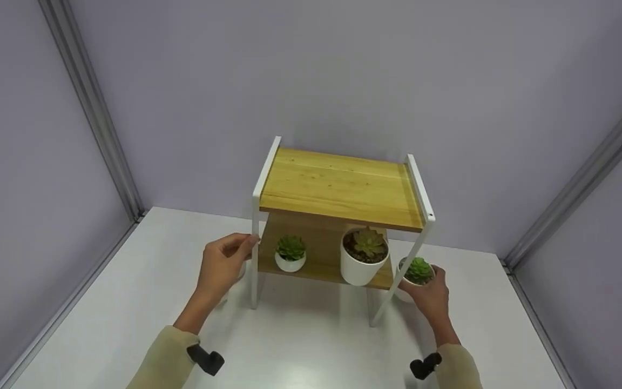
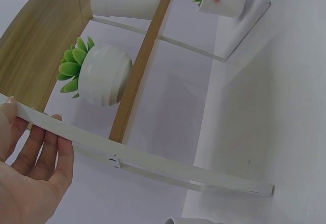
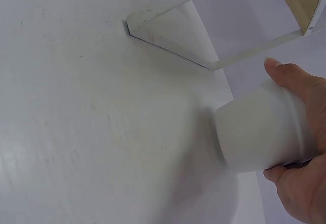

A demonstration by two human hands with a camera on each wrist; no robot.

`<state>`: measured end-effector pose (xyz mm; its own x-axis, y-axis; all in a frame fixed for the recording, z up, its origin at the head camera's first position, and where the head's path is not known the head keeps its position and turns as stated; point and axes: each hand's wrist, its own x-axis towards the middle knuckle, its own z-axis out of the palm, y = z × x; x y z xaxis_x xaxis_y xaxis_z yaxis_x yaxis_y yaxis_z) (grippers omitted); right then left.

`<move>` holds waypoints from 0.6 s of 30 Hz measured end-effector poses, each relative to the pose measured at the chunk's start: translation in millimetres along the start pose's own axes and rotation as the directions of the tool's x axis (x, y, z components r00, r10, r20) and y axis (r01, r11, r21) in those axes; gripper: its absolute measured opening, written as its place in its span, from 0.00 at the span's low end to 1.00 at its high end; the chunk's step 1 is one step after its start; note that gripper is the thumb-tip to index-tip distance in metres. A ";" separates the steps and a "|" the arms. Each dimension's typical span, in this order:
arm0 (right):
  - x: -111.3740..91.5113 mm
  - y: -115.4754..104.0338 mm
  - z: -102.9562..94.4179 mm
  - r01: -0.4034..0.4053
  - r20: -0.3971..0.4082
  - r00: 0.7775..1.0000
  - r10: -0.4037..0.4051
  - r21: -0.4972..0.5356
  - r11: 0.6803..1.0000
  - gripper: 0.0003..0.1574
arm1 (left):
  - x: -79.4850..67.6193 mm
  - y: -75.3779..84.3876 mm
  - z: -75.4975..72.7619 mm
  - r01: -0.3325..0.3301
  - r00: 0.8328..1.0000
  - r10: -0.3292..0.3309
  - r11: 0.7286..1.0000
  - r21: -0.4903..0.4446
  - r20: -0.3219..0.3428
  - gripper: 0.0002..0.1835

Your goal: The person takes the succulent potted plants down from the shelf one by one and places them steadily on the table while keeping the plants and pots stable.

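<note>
A small two-tier shelf rack (image 1: 338, 181) with wooden boards and a white frame stands on the table. My left hand (image 1: 223, 267) pinches its left front post (image 2: 66, 129) between thumb and fingers. On the lower board sit a small white pot with a green succulent (image 1: 291, 254) and a larger white pot with a brownish-green succulent (image 1: 364, 270). Just right of the rack, my right hand (image 1: 434, 296) grips another white pot with a green succulent (image 3: 262, 130) around its sides. The pot is tilted in the right wrist view; whether its base touches the table I cannot tell.
A white table (image 1: 300, 346) carries the rack, close to the pale back wall (image 1: 343, 81). Partly hidden behind my left hand is a whitish object (image 1: 242, 270); a white rim (image 2: 188, 221) shows at the left wrist view's lower edge. Grey metal rails run along the corners.
</note>
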<state>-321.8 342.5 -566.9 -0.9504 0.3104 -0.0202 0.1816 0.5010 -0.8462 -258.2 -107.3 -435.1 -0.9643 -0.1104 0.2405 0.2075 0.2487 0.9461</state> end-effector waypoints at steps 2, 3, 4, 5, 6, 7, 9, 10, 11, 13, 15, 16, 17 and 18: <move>0.9 0.0 0.5 -0.009 0.003 1.000 0.009 -0.002 1.000 0.78 | 3.5 -8.1 0.6 -0.002 1.000 0.002 1.000 -0.007 -0.003 0.12; 1.4 0.2 0.8 -0.012 0.004 1.000 0.012 -0.002 1.000 0.78 | 5.4 -13.0 1.1 -0.003 1.000 0.003 1.000 -0.009 -0.005 0.12; 1.9 0.7 1.2 -0.014 0.005 1.000 0.014 -0.002 1.000 0.78 | 7.4 -17.8 1.6 -0.007 1.000 0.007 1.000 -0.016 -0.006 0.13; 2.5 1.1 1.6 -0.017 0.005 1.000 0.017 -0.005 1.000 0.77 | 9.2 -22.3 1.7 -0.013 1.000 0.012 1.000 -0.024 -0.005 0.13; 2.8 1.7 1.9 -0.021 0.005 1.000 0.021 -0.008 1.000 0.78 | 9.7 -23.8 1.7 -0.016 1.000 0.016 1.000 -0.026 -0.003 0.14; 3.2 2.3 2.3 -0.026 0.004 1.000 0.026 -0.010 1.000 0.78 | 9.8 -24.6 1.6 -0.021 1.000 0.021 1.000 -0.022 -0.003 0.15; 3.8 3.7 2.8 -0.034 0.002 0.999 0.034 -0.017 0.999 0.79 | 10.0 -25.5 1.2 -0.025 1.000 0.026 1.000 -0.016 0.002 0.17; 3.9 4.3 2.9 -0.037 0.002 0.999 0.037 -0.019 0.999 0.79 | 10.1 -25.5 1.0 -0.028 1.000 0.028 0.999 -0.015 0.006 0.19; 4.0 4.9 3.2 -0.041 -0.001 0.999 0.041 -0.023 0.999 0.80 | 9.9 -25.5 0.8 -0.027 1.000 0.027 1.000 -0.009 0.008 0.19; 4.0 5.6 3.8 -0.042 -0.002 0.999 0.042 -0.031 0.999 0.81 | 9.5 -24.9 0.4 -0.024 1.000 0.024 1.000 -0.002 0.011 0.21; 4.0 6.2 4.4 -0.038 -0.002 0.999 0.038 -0.036 0.999 0.81 | 9.7 -24.8 0.1 -0.021 1.000 0.021 1.000 -0.004 0.014 0.23; 3.7 6.4 4.7 -0.034 -0.002 0.999 0.034 -0.036 0.999 0.82 | 9.7 -24.6 0.1 -0.021 1.000 0.021 1.000 -0.005 0.015 0.23; 3.5 6.7 5.0 -0.030 -0.002 1.000 0.030 -0.037 0.999 0.82 | 9.6 -24.3 0.0 -0.019 1.000 0.019 1.000 -0.005 0.014 0.23; 3.2 7.1 5.3 -0.025 0.001 1.000 0.025 -0.030 0.999 0.81 | 9.7 -24.2 0.0 -0.020 1.000 0.020 1.000 -0.007 0.014 0.23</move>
<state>-324.9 342.9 -575.7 -0.9458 0.3219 -0.0416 0.2126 0.5175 -0.8288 -272.7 -114.4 -455.7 -0.9621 -0.0922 0.2565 0.2280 0.2438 0.9426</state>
